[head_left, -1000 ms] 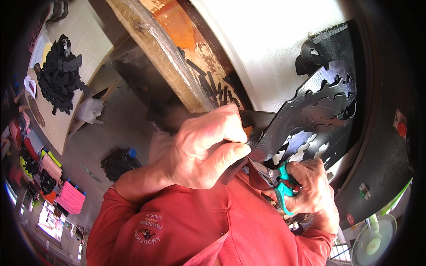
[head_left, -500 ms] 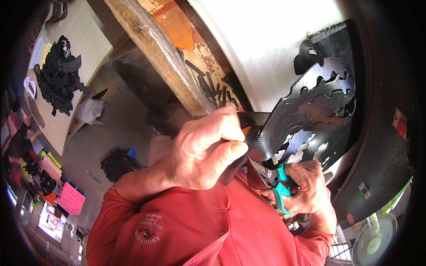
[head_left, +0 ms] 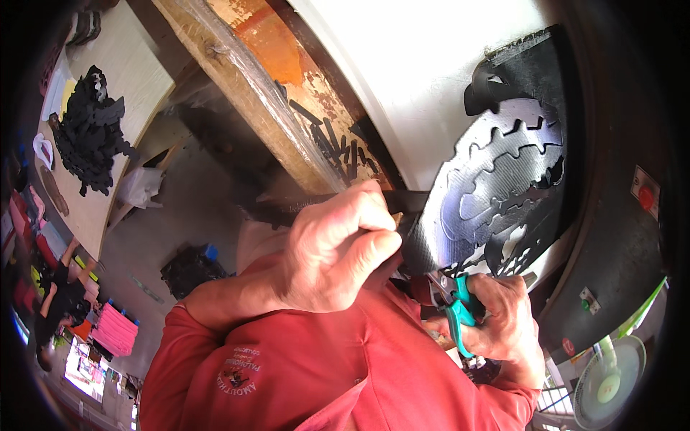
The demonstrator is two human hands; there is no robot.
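Observation:
My left hand [head_left: 332, 253] pinches the near edge of a thin black rubber sheet [head_left: 496, 194] that has toothed cut-outs across it. The sheet stands up in front of me over a white table top [head_left: 424, 79]. My right hand [head_left: 503, 327] is closed around teal-handled cutters [head_left: 454, 305], whose jaws meet the sheet's lower edge. My red sleeves fill the lower part of the view.
A worn wooden table edge [head_left: 251, 79] runs diagonally, with several short black strips [head_left: 338, 147] on it. A pile of black cut pieces [head_left: 90, 133] lies on another table at left. A fan [head_left: 607, 381] stands lower right. A person [head_left: 61, 302] is far left.
The black sheet has tilted up and shifted slightly right. My right hand with the cutters has edged along the sheet's lower edge. My left hand keeps its pinch.

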